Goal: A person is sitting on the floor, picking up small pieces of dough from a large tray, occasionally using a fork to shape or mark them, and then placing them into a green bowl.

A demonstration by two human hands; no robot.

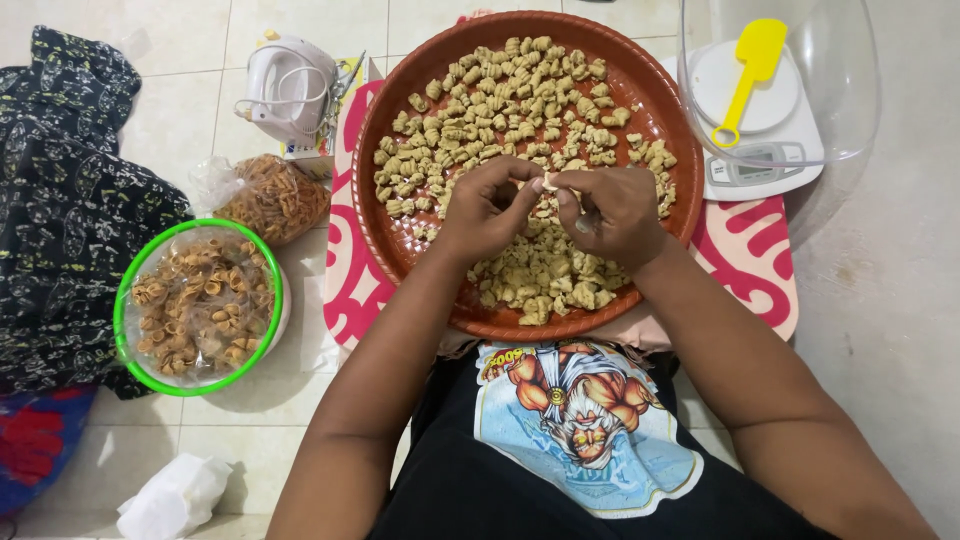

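Over the brown tray [660, 130] of dough pieces [500, 100], the left hand [487, 212] and right hand [615, 212] together pinch one small dough bit [549, 182] between their fingertips.

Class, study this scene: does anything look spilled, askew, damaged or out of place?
Nothing is spilled: the dough pieces stay inside the brown tray. One oddity: a yellow spatula lies on the kitchen scale under an upturned clear bowl.

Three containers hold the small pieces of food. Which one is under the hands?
The large round brown tray. Both hands work over it, while the green-rimmed bowl and the clear bag lie apart at the left.
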